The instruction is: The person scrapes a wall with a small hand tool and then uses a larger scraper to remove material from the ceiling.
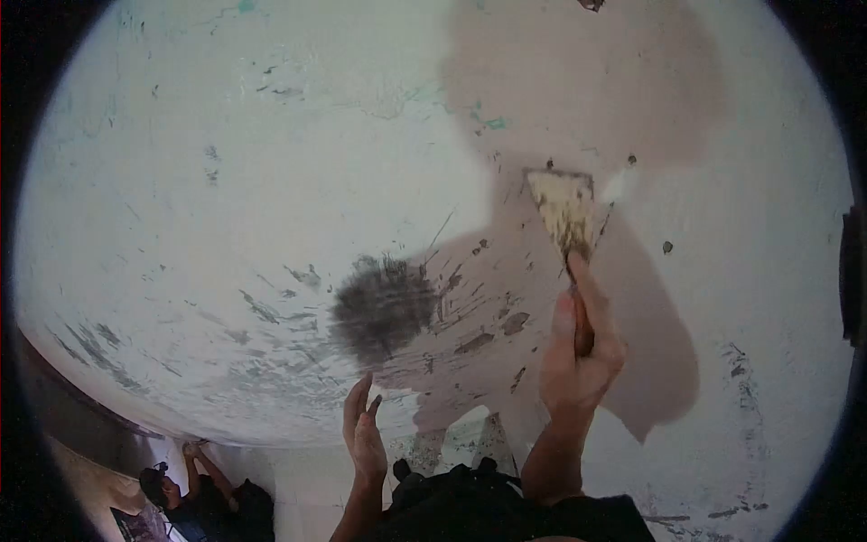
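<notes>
In my right hand [582, 348] is the handle of a scraper [564, 203], its wide pale, dirt-stained blade pointing up against the white wall [316, 163]. The index finger lies along the base of the blade. My left hand [366, 434] is raised lower down, left of the scraper, its fingers apart and nothing visible held in it. Above that hand, a dark round patch [384, 307] marks the wall. Grey scratches and small chipped spots surround the patch.
At the lower left, another person [208, 501] in dark clothes has their arms raised near the wall's edge. Pale floor tiles [302, 488] show below the wall. A dark object [852, 275] sits at the far right edge. My shadow falls over the wall.
</notes>
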Motion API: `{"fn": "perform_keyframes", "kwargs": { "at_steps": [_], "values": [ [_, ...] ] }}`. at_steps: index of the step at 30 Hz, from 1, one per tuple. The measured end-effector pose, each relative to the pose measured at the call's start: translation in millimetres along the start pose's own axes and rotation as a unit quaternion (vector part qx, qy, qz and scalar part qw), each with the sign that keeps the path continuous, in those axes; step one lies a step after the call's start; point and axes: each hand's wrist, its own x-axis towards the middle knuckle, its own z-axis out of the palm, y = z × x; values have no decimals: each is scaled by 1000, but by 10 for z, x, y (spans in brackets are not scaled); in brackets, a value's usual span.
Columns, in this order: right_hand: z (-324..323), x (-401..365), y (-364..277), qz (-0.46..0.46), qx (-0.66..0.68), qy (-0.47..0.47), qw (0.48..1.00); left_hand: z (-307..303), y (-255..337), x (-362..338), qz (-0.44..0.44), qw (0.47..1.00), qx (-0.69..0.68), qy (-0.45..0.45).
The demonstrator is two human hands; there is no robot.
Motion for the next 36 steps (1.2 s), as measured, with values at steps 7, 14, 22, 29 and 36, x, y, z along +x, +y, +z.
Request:
{"fn": "perform_keyframes", "kwargs": {
  "at_steps": [7,14,22,29,36],
  "values": [
    [-53,256,114,-6,-64,67,996,-31,9,-16,-28,999,-45,10],
    [177,166,25,-24,-75,-16,997,160,91,-21,-12,996,-45,-71],
    [126,392,22,101,-40,-48,993,-37,104,0,-53,997,-26,-45],
    [252,0,-15,-63,-18,-11,998,-95,43,150,-41,998,-48,-12],
    [274,-130,-24,-88,-18,25,996,-202,51,37,-65,997,-41,-26]
  ]
}}
